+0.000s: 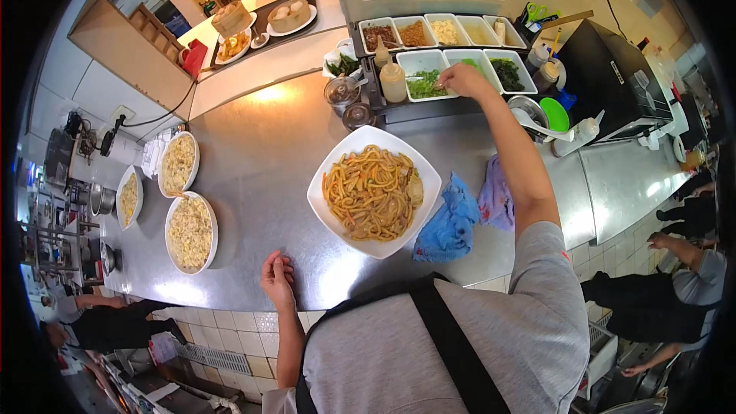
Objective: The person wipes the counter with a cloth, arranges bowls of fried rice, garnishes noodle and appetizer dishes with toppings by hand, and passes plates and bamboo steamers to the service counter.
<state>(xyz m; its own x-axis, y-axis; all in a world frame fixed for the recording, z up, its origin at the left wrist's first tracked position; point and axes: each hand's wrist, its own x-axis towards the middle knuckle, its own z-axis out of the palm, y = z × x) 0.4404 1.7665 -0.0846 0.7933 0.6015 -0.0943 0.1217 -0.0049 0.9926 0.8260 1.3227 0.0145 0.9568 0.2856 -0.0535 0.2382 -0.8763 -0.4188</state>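
Observation:
A square white bowl (373, 192) of thick noodles (371, 190) with orange strips stands on the steel counter (253, 176) in front of my body. My right hand (462, 79) reaches to a white tub of chopped green herbs (426, 84), its fingers pressed together at the tub's right edge; whatever they hold is too small to make out. Near the counter's front edge, my left hand (277, 276) rests with loosely curled fingers and nothing in it. A blue cloth (448, 221) lies just right of the bowl, beside a purple cloth (497, 195).
Bowls of fried rice (190, 234) stand at the left. Squeeze bottles (392, 82), jars (341, 93) and topping tubs line the back. A black appliance (613, 80) is at the right. A tray (287, 19) holds steamer baskets. Other people stand at both sides.

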